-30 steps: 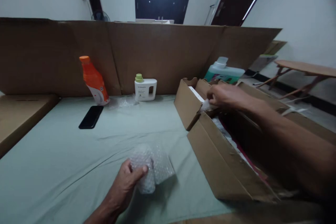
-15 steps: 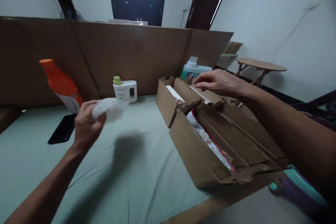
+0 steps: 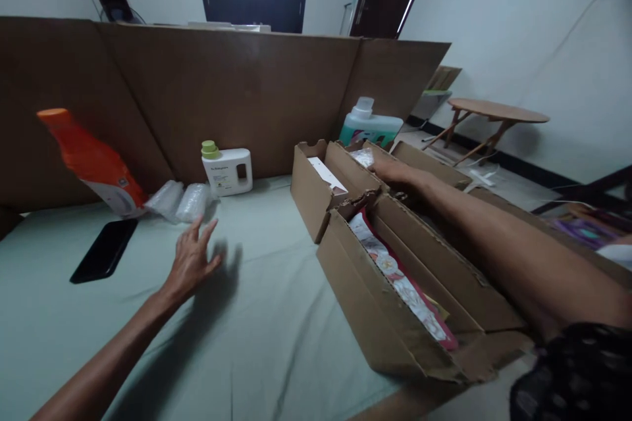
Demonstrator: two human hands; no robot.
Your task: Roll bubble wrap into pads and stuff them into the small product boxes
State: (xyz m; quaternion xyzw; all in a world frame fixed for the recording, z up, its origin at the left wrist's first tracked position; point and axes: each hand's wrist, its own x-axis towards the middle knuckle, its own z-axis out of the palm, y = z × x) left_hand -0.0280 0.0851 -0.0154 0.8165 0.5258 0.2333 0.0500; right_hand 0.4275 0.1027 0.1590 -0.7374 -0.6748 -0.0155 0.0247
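Note:
My left hand (image 3: 191, 258) is over the table with its fingers spread and nothing in them. Just beyond its fingertips lie two clear bubble-wrap bundles, a right one (image 3: 193, 202) and a left one (image 3: 166, 200), side by side; what they wrap cannot be made out. My right hand (image 3: 390, 170) reaches down into the rear cardboard box (image 3: 353, 171), its fingers mostly hidden by the box walls. Beside that hand, a piece of bubble wrap (image 3: 363, 157) shows inside; whether the hand grips it is unclear.
A tilted orange bottle (image 3: 101, 164), a black phone (image 3: 105, 251) and a white jug with green cap (image 3: 228, 171) are on the table. A teal liquid bottle (image 3: 370, 123) stands behind the boxes. The front box (image 3: 375, 302) holds a red-edged printed packet (image 3: 395, 270). A cardboard screen (image 3: 237, 92) borders the back.
My left hand has let go of the bubble-wrap bundle, set down beside the orange bottle, and drawn back with fingers spread. My right hand has gone from above the boxes down into the rear one.

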